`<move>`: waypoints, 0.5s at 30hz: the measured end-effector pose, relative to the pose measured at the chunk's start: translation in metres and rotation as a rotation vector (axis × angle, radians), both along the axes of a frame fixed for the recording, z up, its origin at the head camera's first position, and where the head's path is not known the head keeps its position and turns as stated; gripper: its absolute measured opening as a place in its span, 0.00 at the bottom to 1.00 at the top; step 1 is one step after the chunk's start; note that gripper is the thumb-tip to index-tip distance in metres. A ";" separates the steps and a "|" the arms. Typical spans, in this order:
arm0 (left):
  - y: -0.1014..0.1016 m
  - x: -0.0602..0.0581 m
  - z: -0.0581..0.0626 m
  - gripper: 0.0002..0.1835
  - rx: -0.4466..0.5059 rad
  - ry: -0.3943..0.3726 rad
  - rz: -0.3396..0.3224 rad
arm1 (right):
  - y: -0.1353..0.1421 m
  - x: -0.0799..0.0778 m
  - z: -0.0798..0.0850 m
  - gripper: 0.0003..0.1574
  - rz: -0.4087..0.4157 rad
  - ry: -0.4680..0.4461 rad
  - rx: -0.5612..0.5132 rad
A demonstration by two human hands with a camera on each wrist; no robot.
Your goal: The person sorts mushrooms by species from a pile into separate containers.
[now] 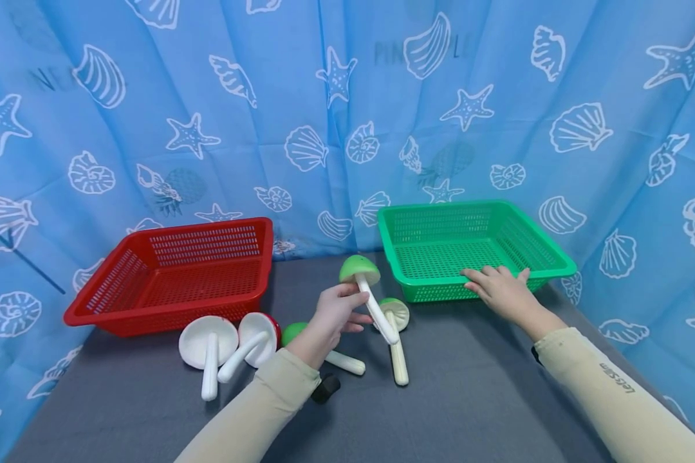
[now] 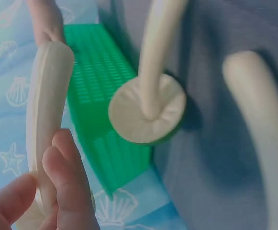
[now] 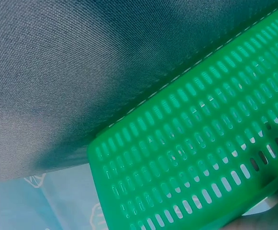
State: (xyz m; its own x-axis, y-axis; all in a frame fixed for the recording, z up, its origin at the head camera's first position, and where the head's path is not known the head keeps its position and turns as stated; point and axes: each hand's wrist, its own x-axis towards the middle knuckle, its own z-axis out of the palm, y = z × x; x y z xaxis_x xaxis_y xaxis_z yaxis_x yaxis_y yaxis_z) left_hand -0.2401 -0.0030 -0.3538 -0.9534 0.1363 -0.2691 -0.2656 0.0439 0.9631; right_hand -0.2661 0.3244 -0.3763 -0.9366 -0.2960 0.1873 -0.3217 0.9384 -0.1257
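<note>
My left hand (image 1: 333,321) pinches a toy mushroom (image 1: 378,314) by its white stem, between thumb and fingers. Its green cap points up and away, and the stem slants down to the right. In the left wrist view the held stem (image 2: 50,91) rises past the fingertips. Just beyond and below lies another green-capped mushroom (image 1: 399,363), its pale underside up. A third green-capped mushroom (image 1: 347,364) is partly hidden behind the left wrist. My right hand (image 1: 502,292) rests on the near rim of a green basket (image 1: 428,283), fingers relaxed over the edge.
Two red-capped mushrooms (image 1: 210,360) (image 1: 259,350) lie white side up at the left, before a red basket (image 1: 168,315). Both baskets stand at the back of the grey-covered table (image 1: 469,399). Behind them hangs a blue curtain (image 1: 347,180) with shell prints.
</note>
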 end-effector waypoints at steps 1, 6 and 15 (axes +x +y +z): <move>0.003 -0.002 0.002 0.22 0.008 0.001 0.006 | 0.000 0.000 -0.001 0.26 0.002 -0.001 -0.002; 0.017 -0.012 0.015 0.21 0.066 -0.014 0.046 | -0.001 0.001 -0.002 0.27 -0.001 -0.011 -0.002; 0.051 -0.040 0.032 0.24 0.288 -0.036 0.097 | 0.000 0.000 0.003 0.28 -0.009 -0.025 -0.006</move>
State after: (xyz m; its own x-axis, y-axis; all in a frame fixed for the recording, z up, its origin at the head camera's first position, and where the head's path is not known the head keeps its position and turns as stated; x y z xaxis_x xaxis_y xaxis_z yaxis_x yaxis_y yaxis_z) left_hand -0.2801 0.0484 -0.3222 -0.9563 0.1209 -0.2662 -0.2891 -0.2564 0.9223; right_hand -0.2661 0.3241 -0.3729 -0.9436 -0.2867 0.1655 -0.3102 0.9404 -0.1395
